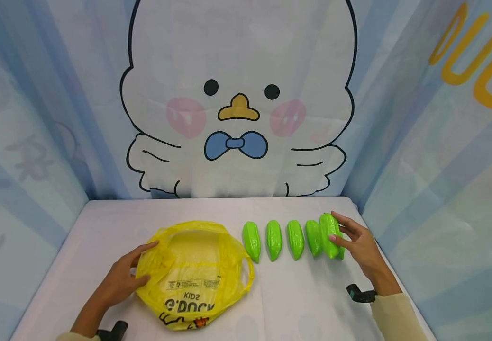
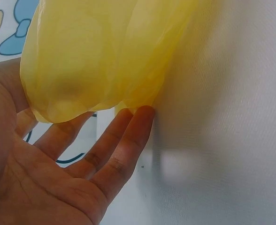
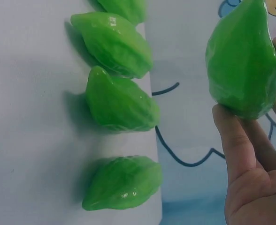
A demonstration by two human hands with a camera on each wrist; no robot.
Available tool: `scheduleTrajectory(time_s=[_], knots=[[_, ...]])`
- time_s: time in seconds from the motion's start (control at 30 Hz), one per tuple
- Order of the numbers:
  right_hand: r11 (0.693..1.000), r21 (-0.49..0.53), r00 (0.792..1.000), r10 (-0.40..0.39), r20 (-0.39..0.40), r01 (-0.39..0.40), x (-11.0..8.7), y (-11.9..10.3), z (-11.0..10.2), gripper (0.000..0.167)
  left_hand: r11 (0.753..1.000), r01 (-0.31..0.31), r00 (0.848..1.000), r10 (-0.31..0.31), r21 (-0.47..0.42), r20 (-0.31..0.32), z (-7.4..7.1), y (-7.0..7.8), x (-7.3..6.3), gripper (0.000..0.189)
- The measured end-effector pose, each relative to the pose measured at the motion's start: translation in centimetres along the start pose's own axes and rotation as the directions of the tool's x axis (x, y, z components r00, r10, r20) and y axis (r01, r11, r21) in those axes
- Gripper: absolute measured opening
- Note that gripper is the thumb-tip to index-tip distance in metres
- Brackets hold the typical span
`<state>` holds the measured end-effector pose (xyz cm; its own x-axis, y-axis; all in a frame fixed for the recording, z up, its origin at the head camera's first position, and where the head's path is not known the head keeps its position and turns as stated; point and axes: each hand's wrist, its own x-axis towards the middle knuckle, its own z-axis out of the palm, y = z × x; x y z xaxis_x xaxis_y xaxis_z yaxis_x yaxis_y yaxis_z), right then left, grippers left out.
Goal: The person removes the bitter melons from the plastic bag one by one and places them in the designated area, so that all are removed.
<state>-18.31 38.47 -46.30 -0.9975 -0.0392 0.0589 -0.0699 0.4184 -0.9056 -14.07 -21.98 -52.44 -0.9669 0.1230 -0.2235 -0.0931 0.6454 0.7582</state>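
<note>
My right hand (image 1: pixel 359 244) pinches a shiny green toy bitter melon (image 1: pixel 329 234) between thumb and fingers, raised over the right end of a row of similar ones. In the right wrist view, the held bitter melon (image 3: pixel 243 61) is up off the table, its narrow end pointing upward. Part of another melon (image 1: pixel 341 253) shows behind it. At the left, my left hand (image 1: pixel 120 277) grips the side of a yellow plastic bag (image 1: pixel 195 265), whose wide mouth faces the back. Thin yellow film (image 2: pixel 95 61) hangs over the left fingers in the left wrist view.
Several more green melons (image 1: pixel 274 240) lie side by side to the right of the bag, on a white-covered table (image 1: pixel 288 298). A curtain (image 1: pixel 237 57) printed with a cartoon bird stands behind, and further curtains (image 1: pixel 455 180) close both sides.
</note>
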Motion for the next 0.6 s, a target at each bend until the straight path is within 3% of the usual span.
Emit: scheduleTrajectory(time_s=[0.6], knots=[[0.998,-0.052,0.999,0.032,0.016,-0.031,0.8,2.9,-4.0,0.074,1.0,0.009,1.0,-0.009,0.015,-0.01,0.1,0.3,-0.2,0.087]])
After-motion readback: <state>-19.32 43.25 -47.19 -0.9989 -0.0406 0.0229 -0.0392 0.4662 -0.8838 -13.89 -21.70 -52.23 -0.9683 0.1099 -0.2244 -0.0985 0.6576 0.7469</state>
